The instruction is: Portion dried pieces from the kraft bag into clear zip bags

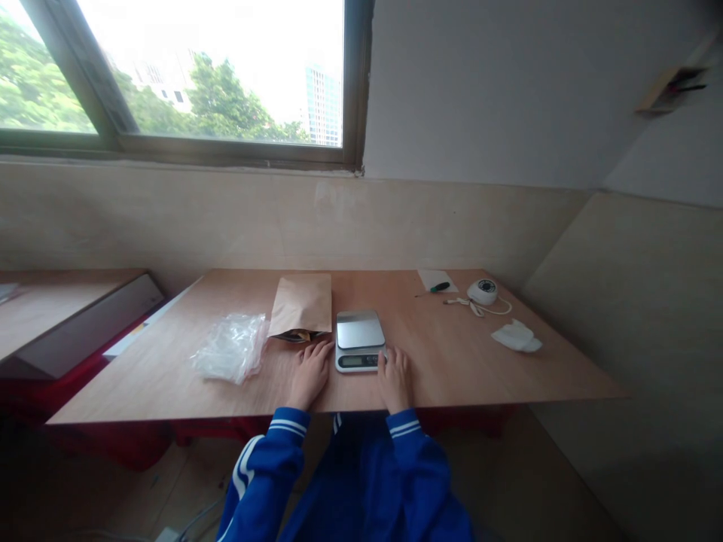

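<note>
A kitchen scale (360,331) with a bare metal plate and a small display sits near the front edge of the table. My right hand (395,376) is at its right front corner, thumb touching the button panel beside the display, the other fingers stretched along its side. To the left of the scale, my left hand (312,370) rests on the tabletop with fingers extended and nothing held. Just beyond those fingers lies a brown paper bag (302,301), its mouth facing me and partly open; something yellowish inside cannot be made out.
Clear plastic bags (233,350) lie crumpled on the left of the table (452,369). Farther right are a screwdriver (439,287) on white paper, a white dome camera (482,291) with its cable, and a crumpled white piece (517,336). Another table (62,301) stands at left.
</note>
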`<state>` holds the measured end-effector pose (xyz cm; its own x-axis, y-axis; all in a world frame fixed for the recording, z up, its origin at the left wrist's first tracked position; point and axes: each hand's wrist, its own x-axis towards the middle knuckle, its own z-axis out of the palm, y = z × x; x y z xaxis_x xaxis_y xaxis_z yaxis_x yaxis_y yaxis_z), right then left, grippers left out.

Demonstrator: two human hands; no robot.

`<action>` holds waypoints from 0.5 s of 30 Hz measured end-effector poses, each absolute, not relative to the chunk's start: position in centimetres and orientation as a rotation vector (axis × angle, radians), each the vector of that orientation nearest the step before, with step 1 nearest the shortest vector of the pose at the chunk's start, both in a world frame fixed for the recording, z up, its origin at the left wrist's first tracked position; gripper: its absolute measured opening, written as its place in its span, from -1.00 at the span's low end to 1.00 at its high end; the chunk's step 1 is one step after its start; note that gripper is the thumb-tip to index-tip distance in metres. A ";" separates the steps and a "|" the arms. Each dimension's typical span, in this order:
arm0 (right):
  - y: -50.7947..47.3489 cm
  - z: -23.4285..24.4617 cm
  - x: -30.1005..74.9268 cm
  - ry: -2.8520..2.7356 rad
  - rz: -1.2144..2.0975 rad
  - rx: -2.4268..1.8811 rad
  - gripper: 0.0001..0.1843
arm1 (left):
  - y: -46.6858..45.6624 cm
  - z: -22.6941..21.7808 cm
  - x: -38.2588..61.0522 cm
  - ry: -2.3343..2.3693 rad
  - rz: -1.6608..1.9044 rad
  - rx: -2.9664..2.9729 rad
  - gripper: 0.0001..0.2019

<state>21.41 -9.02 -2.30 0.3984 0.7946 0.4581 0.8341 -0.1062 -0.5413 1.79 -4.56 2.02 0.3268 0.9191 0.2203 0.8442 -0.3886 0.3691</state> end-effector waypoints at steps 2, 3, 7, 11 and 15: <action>-9.0 -2.3 21.4 -1.394 -0.057 -1.897 -0.43 | -4.6 2.0 1.8 1.607 0.586 2.403 -0.55; -9.0 -2.4 21.5 -1.400 -0.050 -1.900 -0.42 | -4.6 2.0 1.8 1.605 0.588 2.405 -0.54; -9.0 -2.5 21.6 -1.443 -0.039 -1.921 -0.40 | -4.6 1.8 1.7 1.610 0.607 2.411 -0.56; -9.0 -2.6 21.7 -1.451 -0.058 -1.938 -0.43 | -4.5 1.5 1.6 1.599 0.618 2.419 -0.57; -9.0 -2.6 21.8 -1.481 -0.090 -1.949 -0.46 | -4.4 1.3 1.6 1.591 0.626 2.424 -0.57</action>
